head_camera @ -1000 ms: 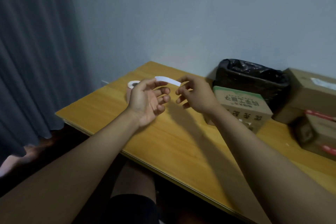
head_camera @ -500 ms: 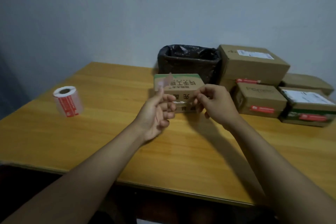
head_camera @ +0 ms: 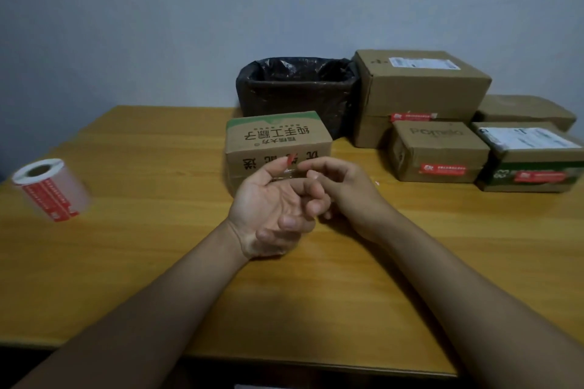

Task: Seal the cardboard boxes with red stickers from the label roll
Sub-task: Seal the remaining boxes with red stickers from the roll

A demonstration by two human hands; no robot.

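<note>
Head view — bench (head_camera: 151,262), wooden, standing against a grey wall.

Left hand (head_camera: 268,208): hovering palm-up over the middle of the bench, fingers curling inward, thumb and forefinger pinching one end of a small red sticker (head_camera: 291,159).

Right hand (head_camera: 344,189): meeting the left from the other side, fingertips closing on the same sticker; the sticker is showing only as a short red sliver between the two hands, partly blurred.

Label roll (head_camera: 50,189): lying at the far left of the bench, well apart from both hands, white core facing up and left, red printed labels wrapping its outside.

Cardboard box with green top edge (head_camera: 278,139): sitting just behind the hands, black characters printed on its top and front; no red sticker is showing on the faces in view.

Black-lined bin (head_camera: 297,88): standing behind that box, against the wall.

Stack of cardboard boxes — at the right rear: a large box (head_camera: 420,82) resting on top, a red sticker showing below its front edge; a smaller box (head_camera: 437,151) and a box with a white shipping label (head_camera: 531,158) sitting in front, each carrying a red sticker on its front face; one more plain box (head_camera: 524,110) lying behind them.
</note>
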